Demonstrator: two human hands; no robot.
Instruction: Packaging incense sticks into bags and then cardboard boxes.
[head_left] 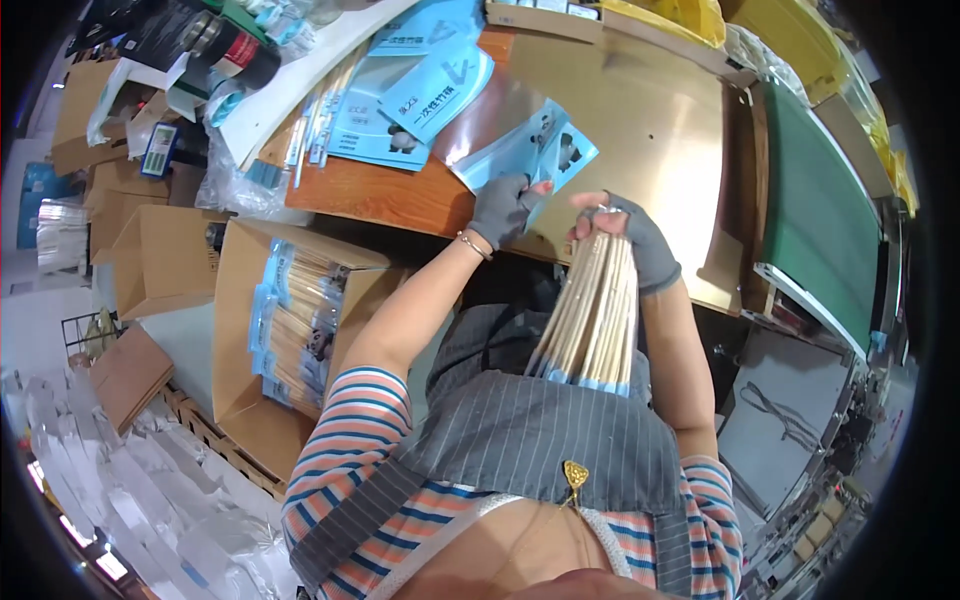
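Observation:
In a grey fingerless glove, my left hand (500, 210) pinches the lower edge of a light blue printed plastic bag (535, 150) over the front of the table. The bag looks flat, with a panda picture on it. My right hand (648, 245), gloved the same way, is closed round the upper end of a thick bundle of chopsticks (592, 310). They hang down in front of my striped apron, their lower ends banded in blue. The chopsticks are apart from the bag, just right of and below it.
More blue bags (400, 110) lie overlapped on the wooden table (385, 195), beside loose wrapped chopsticks (320, 120). A cardboard box (240, 350) at left holds packed chopsticks. A black bottle (232, 50) stands far left; a green board (815, 210) lies to the right.

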